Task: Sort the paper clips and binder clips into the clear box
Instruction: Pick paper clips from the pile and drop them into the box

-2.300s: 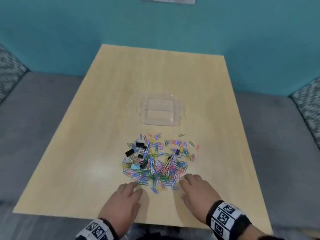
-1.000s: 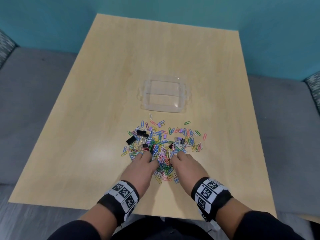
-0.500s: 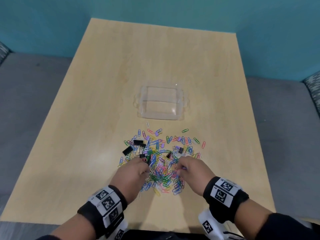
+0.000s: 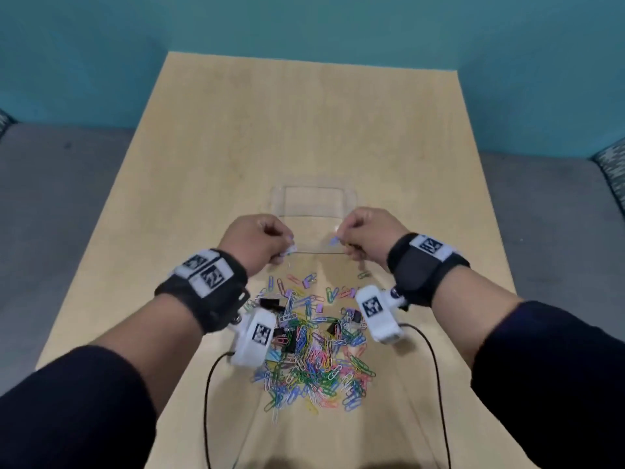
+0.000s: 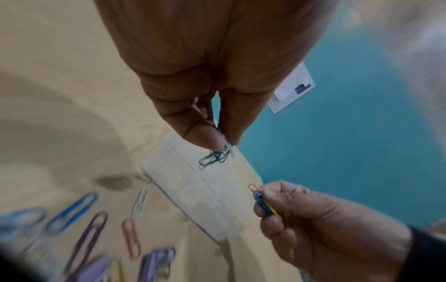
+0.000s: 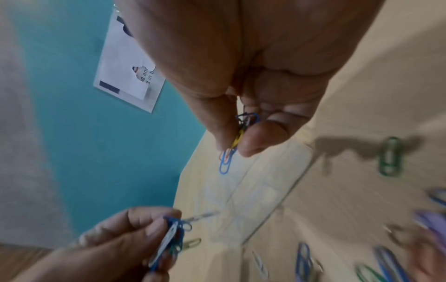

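Paper clips (image 5: 214, 156) pinched between fingers (image 5: 205, 137) of both hands, above clear box (image 4: 314, 201)

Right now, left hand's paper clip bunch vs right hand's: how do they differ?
The left hand pinches a green, blue and white paper clip bunch; the right hand pinches a blue and yellow paper clip bunch. The left bunch hangs at the clear plastic box's left side, the right at its right. Both are held above it.

An office-like nook: teal wall (image 4: 304, 22), posted notice (image 6: 128, 76), wooden table (image 4: 304, 130).
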{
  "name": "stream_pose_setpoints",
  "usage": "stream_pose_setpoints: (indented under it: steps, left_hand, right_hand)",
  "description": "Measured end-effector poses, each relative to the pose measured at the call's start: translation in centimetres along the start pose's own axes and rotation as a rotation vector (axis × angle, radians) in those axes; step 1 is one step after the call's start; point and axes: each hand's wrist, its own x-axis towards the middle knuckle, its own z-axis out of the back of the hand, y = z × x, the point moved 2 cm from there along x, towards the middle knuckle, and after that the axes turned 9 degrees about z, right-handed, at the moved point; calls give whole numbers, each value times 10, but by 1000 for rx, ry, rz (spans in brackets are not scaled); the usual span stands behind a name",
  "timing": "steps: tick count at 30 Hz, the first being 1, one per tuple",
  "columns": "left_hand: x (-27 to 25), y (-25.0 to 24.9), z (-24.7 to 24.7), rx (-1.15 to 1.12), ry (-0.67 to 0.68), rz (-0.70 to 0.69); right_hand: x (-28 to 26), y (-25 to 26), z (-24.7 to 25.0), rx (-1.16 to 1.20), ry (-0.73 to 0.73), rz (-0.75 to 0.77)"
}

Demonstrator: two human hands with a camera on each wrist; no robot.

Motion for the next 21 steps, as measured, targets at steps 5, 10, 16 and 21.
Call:
stream_pose_setpoints:
  steps: [5,10,16,21]
  left_hand:
    - [34,-20,-16,8,-45,-24]
    - [23,-6,-5,-74,-58,-30]
    - [-28,57,21,573,-180,-171]
    - [-45,102,20,588,-213,-205]
  right_hand:
    - [33,17,-13,-181,-58,28]
    - [17,17,3,-43,-66,29]
    - [-39,-50,42,-946,82,119]
    - [-72,-85,25,-1201,294,327]
